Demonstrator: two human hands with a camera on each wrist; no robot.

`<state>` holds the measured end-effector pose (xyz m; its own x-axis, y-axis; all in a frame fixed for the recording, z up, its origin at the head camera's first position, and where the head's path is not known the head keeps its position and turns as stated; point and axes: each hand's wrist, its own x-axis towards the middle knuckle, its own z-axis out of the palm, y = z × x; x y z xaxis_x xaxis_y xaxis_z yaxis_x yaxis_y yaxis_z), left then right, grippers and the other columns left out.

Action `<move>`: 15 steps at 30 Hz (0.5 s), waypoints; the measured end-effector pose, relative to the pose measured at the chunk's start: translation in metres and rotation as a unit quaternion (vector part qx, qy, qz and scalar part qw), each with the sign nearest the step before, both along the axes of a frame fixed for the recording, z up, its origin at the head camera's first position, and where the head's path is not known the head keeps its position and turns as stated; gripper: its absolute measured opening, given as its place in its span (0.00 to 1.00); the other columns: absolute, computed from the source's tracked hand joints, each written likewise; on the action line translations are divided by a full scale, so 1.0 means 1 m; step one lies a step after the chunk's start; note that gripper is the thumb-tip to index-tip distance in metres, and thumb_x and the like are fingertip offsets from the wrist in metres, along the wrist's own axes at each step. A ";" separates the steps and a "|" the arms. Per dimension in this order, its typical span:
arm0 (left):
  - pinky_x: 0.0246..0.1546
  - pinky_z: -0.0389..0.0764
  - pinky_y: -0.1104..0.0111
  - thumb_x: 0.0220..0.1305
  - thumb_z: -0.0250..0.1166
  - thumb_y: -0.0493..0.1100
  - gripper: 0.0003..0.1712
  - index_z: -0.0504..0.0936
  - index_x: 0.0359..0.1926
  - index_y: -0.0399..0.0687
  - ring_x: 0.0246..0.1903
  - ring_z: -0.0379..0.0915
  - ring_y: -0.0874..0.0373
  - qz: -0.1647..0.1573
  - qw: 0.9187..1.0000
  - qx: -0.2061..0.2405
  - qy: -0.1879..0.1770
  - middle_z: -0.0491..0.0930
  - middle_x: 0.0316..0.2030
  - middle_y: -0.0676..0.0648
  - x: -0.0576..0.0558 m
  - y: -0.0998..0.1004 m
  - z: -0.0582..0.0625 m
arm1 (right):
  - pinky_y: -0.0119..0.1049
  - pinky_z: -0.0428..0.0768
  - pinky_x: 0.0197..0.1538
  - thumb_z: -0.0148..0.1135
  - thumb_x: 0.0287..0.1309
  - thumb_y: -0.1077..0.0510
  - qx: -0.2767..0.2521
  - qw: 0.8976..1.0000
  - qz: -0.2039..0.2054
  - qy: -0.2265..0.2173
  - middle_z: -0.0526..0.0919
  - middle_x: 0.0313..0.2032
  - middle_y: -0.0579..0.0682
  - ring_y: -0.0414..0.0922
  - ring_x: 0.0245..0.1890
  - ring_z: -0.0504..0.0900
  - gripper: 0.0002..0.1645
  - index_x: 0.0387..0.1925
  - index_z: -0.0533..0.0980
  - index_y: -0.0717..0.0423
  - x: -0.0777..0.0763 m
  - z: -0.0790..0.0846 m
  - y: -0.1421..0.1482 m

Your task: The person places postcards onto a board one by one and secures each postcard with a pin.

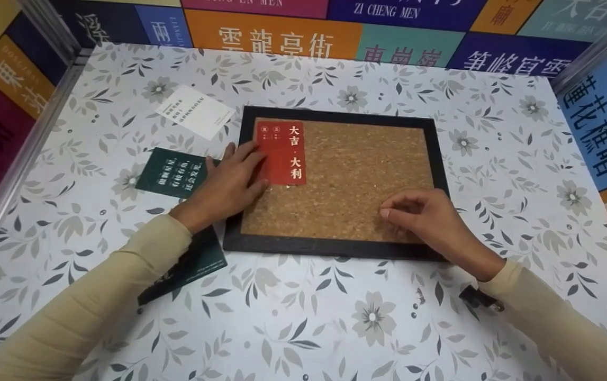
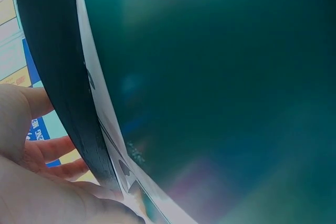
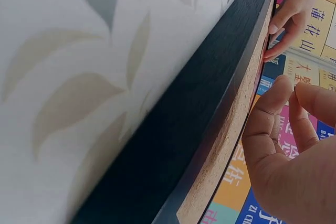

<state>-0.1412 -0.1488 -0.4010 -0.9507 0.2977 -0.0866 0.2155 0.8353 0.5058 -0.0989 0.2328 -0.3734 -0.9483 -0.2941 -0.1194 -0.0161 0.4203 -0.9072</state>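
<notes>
A cork board (image 1: 356, 174) in a black frame (image 1: 335, 248) lies on the table. On its upper left is a red card (image 1: 287, 153) with white characters. My left hand (image 1: 229, 180) rests over the left side of the frame, its fingertips touching the red card's left edge. Above the lower right of the cork, my right hand (image 1: 425, 214) brings thumb and forefinger together. In the right wrist view, the right hand (image 3: 289, 150) pinches a tiny dark thing between those fingertips, too small to identify. Under the left forearm, a dark green card (image 1: 168, 172) is partly hidden.
A white card (image 1: 197, 112) lies beyond the left hand. Another dark green card (image 1: 192, 272) is partly under the left sleeve. A small black object (image 1: 480, 299) shows beside the right cuff. Colourful panels with characters (image 1: 277, 34) stand behind the flower-patterned table (image 1: 314, 312).
</notes>
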 end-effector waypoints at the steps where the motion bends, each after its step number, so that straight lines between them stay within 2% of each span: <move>1: 0.73 0.38 0.18 0.82 0.65 0.52 0.40 0.64 0.85 0.46 0.83 0.39 0.22 0.000 1.000 0.001 0.000 0.52 0.87 0.41 0.000 0.000 0.000 | 0.32 0.86 0.33 0.75 0.68 0.65 0.002 1.000 -0.001 0.001 0.91 0.36 0.59 0.43 0.29 0.87 0.09 0.45 0.88 0.70 -0.001 0.000 -0.001; 6: 0.74 0.37 0.18 0.82 0.65 0.52 0.40 0.63 0.86 0.46 0.84 0.37 0.22 0.002 1.000 0.003 -0.006 0.51 0.88 0.41 0.001 0.000 0.000 | 0.32 0.85 0.32 0.76 0.68 0.65 0.004 1.000 -0.008 -0.003 0.92 0.38 0.59 0.41 0.28 0.86 0.10 0.45 0.88 0.70 -0.006 -0.001 -0.004; 15: 0.73 0.36 0.18 0.82 0.65 0.52 0.40 0.64 0.85 0.45 0.84 0.37 0.22 -0.002 1.000 0.008 -0.006 0.51 0.88 0.41 0.000 -0.002 -0.001 | 0.30 0.85 0.33 0.76 0.68 0.64 0.002 1.000 -0.011 -0.015 0.93 0.35 0.51 0.39 0.29 0.87 0.11 0.46 0.88 0.70 -0.011 0.000 -0.007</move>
